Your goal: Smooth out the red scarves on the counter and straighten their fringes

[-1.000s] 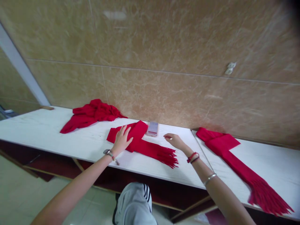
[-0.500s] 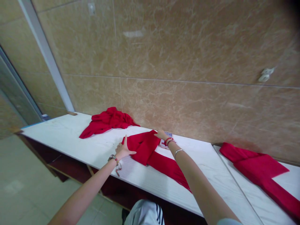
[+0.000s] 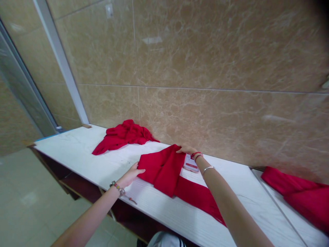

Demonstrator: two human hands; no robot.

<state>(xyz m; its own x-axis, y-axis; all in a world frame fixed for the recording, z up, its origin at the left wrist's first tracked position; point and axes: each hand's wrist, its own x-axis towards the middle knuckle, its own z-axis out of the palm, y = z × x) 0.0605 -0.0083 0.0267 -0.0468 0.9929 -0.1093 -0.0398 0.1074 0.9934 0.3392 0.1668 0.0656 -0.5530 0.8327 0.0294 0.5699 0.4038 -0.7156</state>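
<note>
Left hand [image 3: 131, 174]: fingers stretched out and held together. The fingertips meet the near-left corner of the folded scarf [image 3: 161, 169], and nothing is enclosed in the palm.
Right hand [image 3: 186, 150]: lies low over the scarf's far corner, at 1 o'clock from the left hand, with the fingers pointing left. It seems to press flat, but whether it pinches the edge cannot be told from this angle.
Folded scarf: red, doubled into a broad panel between the two hands on the white table [image 3: 77, 151]. A single narrow tail runs out toward 4 o'clock, under the right forearm.
Phone [image 3: 190, 163]: flat on the table at 3 o'clock of the panel, just beside its right edge and below the right wrist.
Crumpled cloth [image 3: 123, 134]: a red heap at 10 o'clock of the panel, apart from it, against the tiled wall [image 3: 205, 51].
Second scarf [image 3: 295, 193]: red, well apart at 3 o'clock on the adjoining tabletop, cut off by the frame's edge.
</note>
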